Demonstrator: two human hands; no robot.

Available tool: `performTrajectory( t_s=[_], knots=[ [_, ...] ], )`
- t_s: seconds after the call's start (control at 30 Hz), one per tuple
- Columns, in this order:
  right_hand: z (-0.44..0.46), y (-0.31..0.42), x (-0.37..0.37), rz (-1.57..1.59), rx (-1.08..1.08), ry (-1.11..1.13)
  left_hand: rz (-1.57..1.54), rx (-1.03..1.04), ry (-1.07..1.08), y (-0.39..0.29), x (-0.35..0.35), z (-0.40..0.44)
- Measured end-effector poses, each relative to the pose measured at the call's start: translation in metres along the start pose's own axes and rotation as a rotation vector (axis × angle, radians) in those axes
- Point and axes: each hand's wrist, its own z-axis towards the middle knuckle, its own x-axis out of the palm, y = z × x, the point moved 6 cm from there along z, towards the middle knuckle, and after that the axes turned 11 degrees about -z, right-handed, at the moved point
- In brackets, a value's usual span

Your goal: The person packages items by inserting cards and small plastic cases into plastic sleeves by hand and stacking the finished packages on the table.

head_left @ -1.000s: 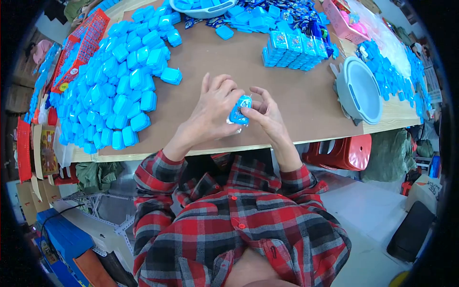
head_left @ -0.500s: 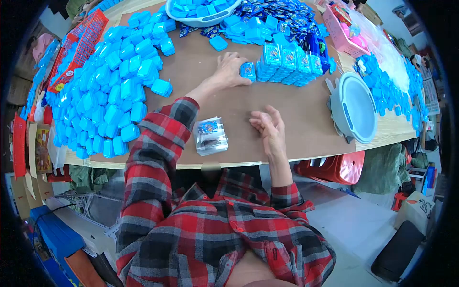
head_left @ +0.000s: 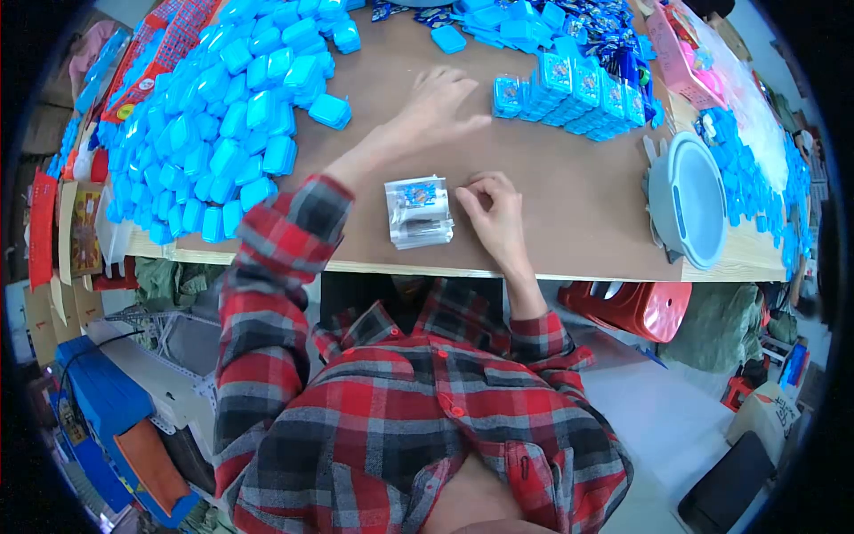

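My left hand (head_left: 434,111) is over the brown table mat, slightly blurred, with its fingers spread and nothing in it. To its right, a small blue plastic box (head_left: 508,97) with a printed front stands at the left end of a stack of similar boxes (head_left: 578,93). My right hand (head_left: 495,214) has its fingers curled in, with nothing visible in them. Just left of it lies a pile of clear plastic bags (head_left: 420,212) with a blue printed picture on top. The hand seems close to the pile's edge; I cannot tell whether it touches.
A large heap of blue boxes (head_left: 213,125) covers the table's left side, with a red basket (head_left: 165,58) behind. Dark blue packets (head_left: 614,44) lie at the back. A pale blue basin (head_left: 698,200) is at right, and a red stool (head_left: 640,307) stands below the table edge.
My left hand has let go of the small blue box and drawn away to the left. My right hand has moved toward the bags and its fingers have curled. The view has shifted.
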Motion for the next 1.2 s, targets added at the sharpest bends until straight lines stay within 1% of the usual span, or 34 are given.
performTrajectory(
  t_s=[0.03,0.1,0.17,0.2,0.27,0.33,0.37,0.5,0.7,0.87,1.0,1.03,1.17,1.2],
  knots=[
    [0.0,0.003,0.003,0.002,-0.001,-0.002,-0.01,0.033,-0.008,-0.012,-0.012,-0.014],
    [-0.001,0.012,0.008,-0.113,-0.048,-0.015,-0.015,0.071,-0.012,-0.035,-0.027,-0.049],
    [-0.003,0.02,0.014,-0.23,-0.09,-0.029,-0.062,0.093,-0.166,-0.05,-0.037,-0.088],
    [-0.003,0.022,0.016,-0.23,-0.086,-0.034,-0.04,0.086,-0.144,-0.057,-0.036,-0.106],
    [-0.003,0.021,0.02,-0.134,-0.043,0.004,-0.023,0.084,-0.124,-0.069,-0.033,-0.136],
    [-0.003,0.02,0.021,-0.045,-0.008,0.043,0.033,0.058,-0.037,-0.076,-0.023,-0.156],
    [-0.004,0.02,0.021,-0.053,-0.013,0.043,0.029,0.06,-0.045,-0.077,-0.021,-0.163],
    [-0.005,0.013,0.025,0.111,-0.001,0.025,0.074,0.018,0.077,-0.075,-0.005,-0.181],
    [-0.006,0.011,0.018,0.077,-0.019,-0.029,0.072,0.019,0.077,-0.075,-0.001,-0.185],
    [-0.006,0.014,0.001,0.02,-0.039,-0.122,0.043,0.002,0.062,-0.079,-0.004,-0.18],
    [-0.006,0.014,-0.015,0.287,0.06,-0.085,-0.136,-0.051,-0.275,-0.078,-0.027,-0.172],
    [-0.006,0.018,-0.018,0.289,0.057,-0.083,-0.133,-0.053,-0.276,-0.079,-0.028,-0.168],
    [-0.011,0.039,-0.023,0.354,-0.044,-0.04,-0.591,-0.47,-0.307,-0.054,-0.027,-0.151],
    [-0.011,0.042,-0.022,0.361,-0.062,-0.029,-0.577,-0.472,-0.325,-0.054,-0.029,-0.149]
  ],
)
